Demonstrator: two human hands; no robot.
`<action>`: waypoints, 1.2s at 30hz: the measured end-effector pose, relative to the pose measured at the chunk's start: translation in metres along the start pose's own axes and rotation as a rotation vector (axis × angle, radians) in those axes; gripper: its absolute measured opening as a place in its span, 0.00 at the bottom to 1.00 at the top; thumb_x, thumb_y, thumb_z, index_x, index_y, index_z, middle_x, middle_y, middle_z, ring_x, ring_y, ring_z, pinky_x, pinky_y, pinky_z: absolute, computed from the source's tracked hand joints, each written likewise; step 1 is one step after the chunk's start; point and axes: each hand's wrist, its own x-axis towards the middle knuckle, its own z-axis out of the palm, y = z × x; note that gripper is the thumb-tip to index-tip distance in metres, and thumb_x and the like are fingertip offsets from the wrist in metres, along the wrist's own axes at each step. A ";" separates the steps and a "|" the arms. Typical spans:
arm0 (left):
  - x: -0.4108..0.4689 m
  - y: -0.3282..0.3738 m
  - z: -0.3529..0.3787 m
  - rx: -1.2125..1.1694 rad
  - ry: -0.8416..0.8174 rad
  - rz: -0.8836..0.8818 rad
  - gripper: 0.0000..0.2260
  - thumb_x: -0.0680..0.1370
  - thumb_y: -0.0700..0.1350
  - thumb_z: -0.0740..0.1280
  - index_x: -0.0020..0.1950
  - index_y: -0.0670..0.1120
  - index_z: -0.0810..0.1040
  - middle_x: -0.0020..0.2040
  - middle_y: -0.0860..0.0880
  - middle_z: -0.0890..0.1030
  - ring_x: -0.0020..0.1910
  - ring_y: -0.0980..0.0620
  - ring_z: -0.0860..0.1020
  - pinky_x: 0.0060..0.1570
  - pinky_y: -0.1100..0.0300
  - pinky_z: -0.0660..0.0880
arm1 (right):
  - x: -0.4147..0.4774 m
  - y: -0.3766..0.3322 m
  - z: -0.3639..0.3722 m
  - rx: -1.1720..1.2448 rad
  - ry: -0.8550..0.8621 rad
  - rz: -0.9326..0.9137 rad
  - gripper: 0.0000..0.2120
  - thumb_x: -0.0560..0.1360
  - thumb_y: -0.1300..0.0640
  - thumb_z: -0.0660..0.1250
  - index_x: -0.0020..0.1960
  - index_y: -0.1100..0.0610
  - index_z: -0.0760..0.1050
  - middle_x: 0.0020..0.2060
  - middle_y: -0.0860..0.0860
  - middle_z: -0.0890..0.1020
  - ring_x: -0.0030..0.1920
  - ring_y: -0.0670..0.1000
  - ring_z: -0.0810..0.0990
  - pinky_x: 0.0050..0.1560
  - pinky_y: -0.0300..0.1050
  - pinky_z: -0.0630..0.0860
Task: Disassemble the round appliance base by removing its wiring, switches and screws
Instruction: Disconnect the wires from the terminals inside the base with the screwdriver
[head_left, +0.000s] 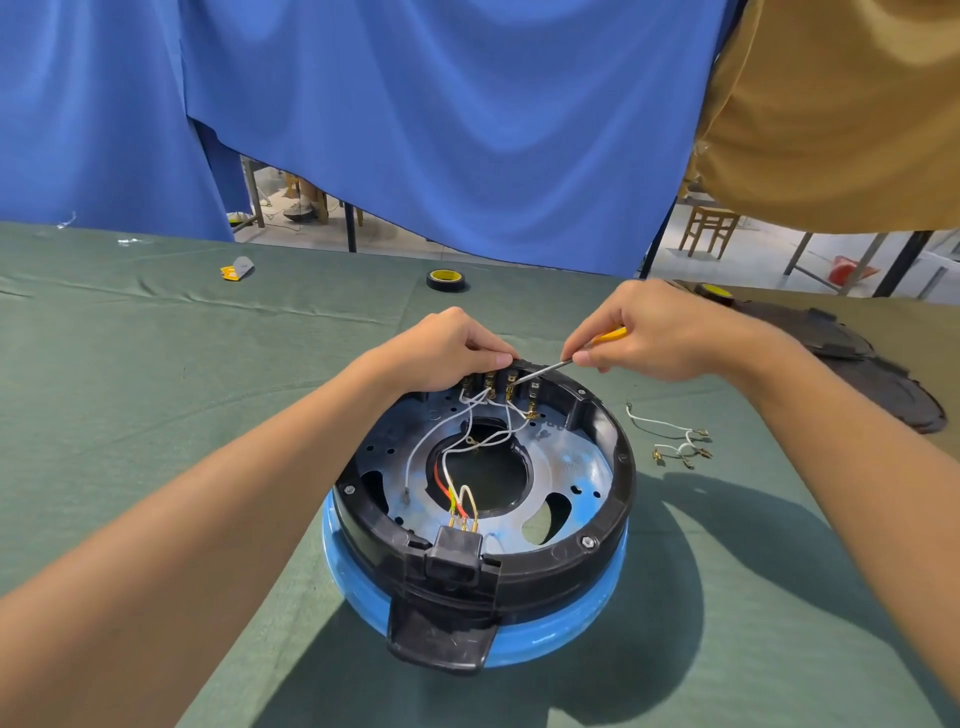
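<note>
Right hand (670, 338) closed round a yellow-handled screwdriver (540, 370), shaft pinched at the fingertips, tip against the switch terminals (498, 384) just left of the grip. Left hand (447, 348) curled over the far rim of the round appliance base (623, 467), beside those terminals. Base lies beneath both hands on the green cloth (156, 364), white wires (415, 457) attached inside. Detached wires (670, 436) lie nearer than the right hand. Tape roll (448, 280) beyond.
</note>
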 end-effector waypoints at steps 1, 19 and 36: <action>0.000 0.000 0.000 0.006 0.001 0.003 0.12 0.81 0.47 0.65 0.63 0.50 0.81 0.60 0.52 0.82 0.53 0.54 0.79 0.53 0.62 0.72 | -0.005 -0.001 0.004 -0.033 0.043 -0.003 0.06 0.76 0.51 0.68 0.49 0.43 0.83 0.32 0.36 0.79 0.36 0.32 0.76 0.32 0.27 0.66; 0.000 -0.002 -0.001 0.031 -0.001 -0.005 0.12 0.80 0.48 0.65 0.62 0.51 0.81 0.60 0.52 0.82 0.56 0.54 0.79 0.62 0.57 0.73 | 0.014 0.017 -0.002 0.164 -0.105 -0.046 0.08 0.76 0.56 0.69 0.46 0.44 0.84 0.30 0.45 0.82 0.32 0.38 0.74 0.34 0.28 0.67; -0.002 -0.002 0.000 0.025 0.014 0.004 0.11 0.81 0.48 0.65 0.61 0.52 0.82 0.60 0.53 0.82 0.57 0.55 0.79 0.61 0.57 0.74 | -0.022 0.007 0.022 0.130 0.120 0.018 0.06 0.76 0.52 0.68 0.49 0.43 0.83 0.35 0.43 0.83 0.40 0.45 0.81 0.44 0.42 0.78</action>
